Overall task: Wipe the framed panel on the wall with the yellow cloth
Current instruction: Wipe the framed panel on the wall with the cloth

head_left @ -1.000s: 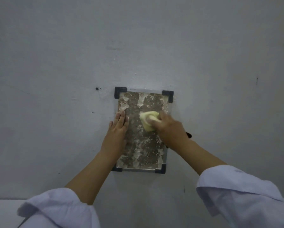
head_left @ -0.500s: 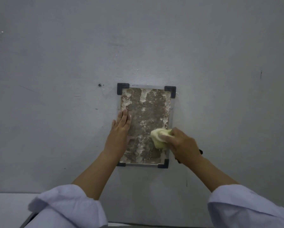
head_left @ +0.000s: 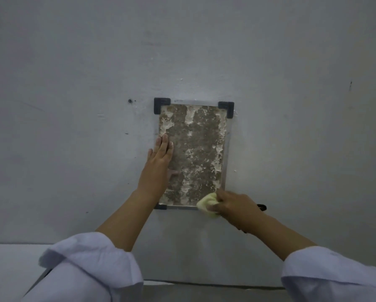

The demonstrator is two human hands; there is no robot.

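The framed panel (head_left: pixel 195 149) hangs on a grey wall, a mottled brown and white rectangle with dark corner brackets. My left hand (head_left: pixel 159 162) lies flat and open against the panel's left edge, fingers pointing up. My right hand (head_left: pixel 235 207) grips the bunched yellow cloth (head_left: pixel 206 204) and presses it on the panel's lower right corner, hiding that bracket.
The grey wall (head_left: pixel 73 105) fills most of the view, with a small screw hole (head_left: pixel 130 101) left of the panel's top. A pale ledge (head_left: pixel 12 258) runs along the bottom left. White sleeves cover both forearms low in the view.
My right hand has dragged the yellow cloth down the panel's right side, from near the upper middle to the lower right corner. My left hand has stayed flat on the left edge.
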